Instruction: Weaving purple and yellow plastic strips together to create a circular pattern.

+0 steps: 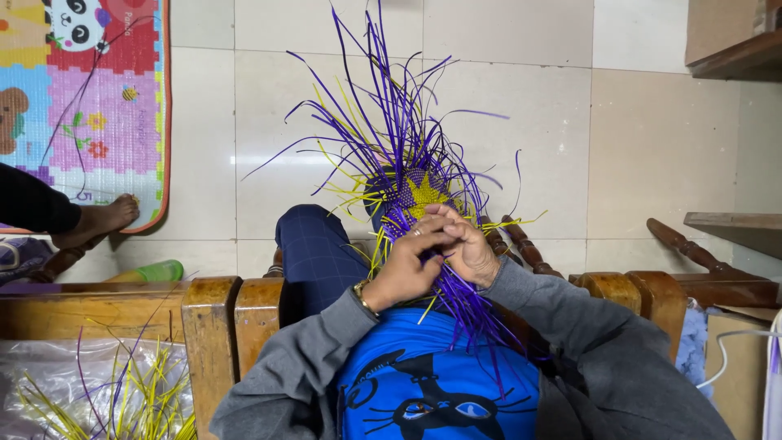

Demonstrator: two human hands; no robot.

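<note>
Now both hands, left (pixel 405 269) and right (pixel 466 244), pinch purple-yellow woven piece (pixel 415 195) (loose strips splaying); grip clamped.

1. The woven piece (pixel 419 194) of purple and yellow strips is partly covered by the left hand (pixel 405 265) and right hand (pixel 466 244), so its near part does not show.
2. The fingers (pixel 432 224) overlap over the weave; which strip each pinches cannot be told.
3. The play mat (pixel 90 106) at far left is cut by the top and left edges.
4. A second person's foot (pixel 98 222) and dark sleeve (pixel 32 204) run off the left edge.
5. The bundle of loose strips (pixel 122 399) at near left is cut off by the bottom edge.
6. The green bottle (pixel 151 272) is half hidden behind the wooden chair rail (pixel 98 305).
</note>
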